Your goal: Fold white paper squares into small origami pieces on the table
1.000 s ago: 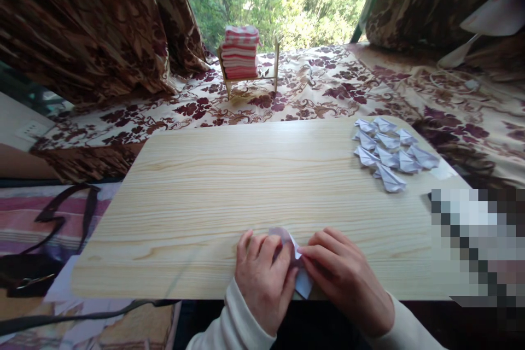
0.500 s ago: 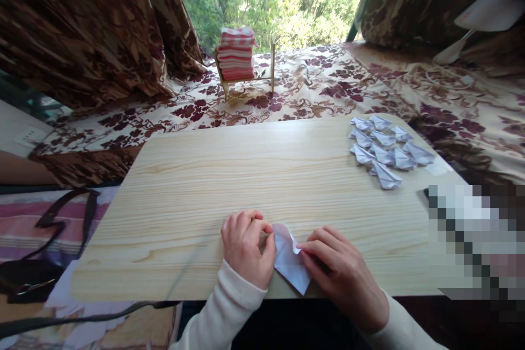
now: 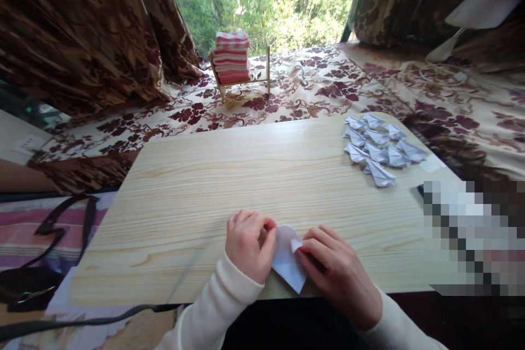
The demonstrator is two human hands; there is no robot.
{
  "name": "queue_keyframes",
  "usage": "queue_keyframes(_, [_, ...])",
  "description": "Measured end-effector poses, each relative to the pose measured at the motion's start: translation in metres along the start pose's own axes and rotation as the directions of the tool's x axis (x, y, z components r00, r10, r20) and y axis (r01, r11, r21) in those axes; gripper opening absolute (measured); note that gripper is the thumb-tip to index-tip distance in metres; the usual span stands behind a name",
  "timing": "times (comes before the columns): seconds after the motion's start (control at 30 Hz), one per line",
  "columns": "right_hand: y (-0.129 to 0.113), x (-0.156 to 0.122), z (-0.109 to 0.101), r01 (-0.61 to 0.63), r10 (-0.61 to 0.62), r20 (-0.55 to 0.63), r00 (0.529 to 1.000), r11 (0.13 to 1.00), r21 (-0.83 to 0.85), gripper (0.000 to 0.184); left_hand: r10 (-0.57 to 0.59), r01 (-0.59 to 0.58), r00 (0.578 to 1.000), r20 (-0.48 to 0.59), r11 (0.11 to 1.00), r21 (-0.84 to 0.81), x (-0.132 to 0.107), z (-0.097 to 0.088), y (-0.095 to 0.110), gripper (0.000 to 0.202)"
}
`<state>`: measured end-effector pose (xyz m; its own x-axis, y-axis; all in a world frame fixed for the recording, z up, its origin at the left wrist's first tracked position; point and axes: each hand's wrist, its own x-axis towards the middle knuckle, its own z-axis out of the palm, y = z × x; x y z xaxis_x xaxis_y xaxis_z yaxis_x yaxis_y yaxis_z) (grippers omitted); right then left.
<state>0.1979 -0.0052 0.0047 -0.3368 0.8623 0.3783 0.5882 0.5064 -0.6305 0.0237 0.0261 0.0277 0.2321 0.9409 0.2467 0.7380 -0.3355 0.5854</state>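
A small sheet of white paper (image 3: 287, 267) is at the near edge of the wooden table, partly folded, one corner pointing toward me. My left hand (image 3: 251, 245) has its thumb and fingertips closed on the paper's left edge. On the other side, my right hand (image 3: 337, 269) pinches a small turned-up flap between thumb and forefinger. The paper's upper part bows upward between the hands. Several folded white paper pieces (image 3: 375, 145) sit clustered at the table's far right.
The pale wooden table (image 3: 197, 191) spans the middle. Beyond it, a floral cloth (image 3: 299, 93) bears a small rack of folded striped cloths (image 3: 232, 57). A lamp (image 3: 479, 5) stands far right. A blurred-out object (image 3: 467, 235) lies at the right edge, a dark strap (image 3: 86, 229) at the left.
My right hand has drawn the pinched flap slightly leftward, and the paper's top now curves more roundly. The whole view has shifted a little.
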Motion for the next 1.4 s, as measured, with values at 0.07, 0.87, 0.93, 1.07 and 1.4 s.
queue_keyframes(0.07, [0.000,0.000,0.000,0.001,-0.001,-0.003,1.000,1.000,-0.007,0.018,-0.022,0.022,1.000,-0.007,1.000,-0.010,-0.009,-0.001,-0.001,0.006])
queue_keyframes(0.87, [0.000,0.000,-0.001,-0.016,0.016,-0.006,1.000,1.000,-0.010,0.015,0.043,-0.043,0.999,-0.006,0.999,0.013,-0.005,0.000,-0.008,0.009])
queue_keyframes(0.93, [0.001,0.000,-0.001,-0.015,0.015,-0.006,1.000,1.000,0.000,0.012,0.050,-0.051,0.999,0.015,0.998,0.023,-0.012,-0.001,-0.007,0.006])
queue_keyframes(1.07, [0.001,-0.001,-0.001,-0.013,0.013,-0.011,1.000,1.000,-0.001,0.014,0.030,-0.028,0.999,-0.015,0.996,0.085,-0.028,0.001,-0.004,0.005])
queue_keyframes(1.4, [0.001,-0.001,-0.001,-0.015,0.015,0.003,1.000,1.000,-0.026,0.014,0.135,-0.121,0.985,-0.106,0.984,0.130,-0.037,0.010,0.000,0.014])
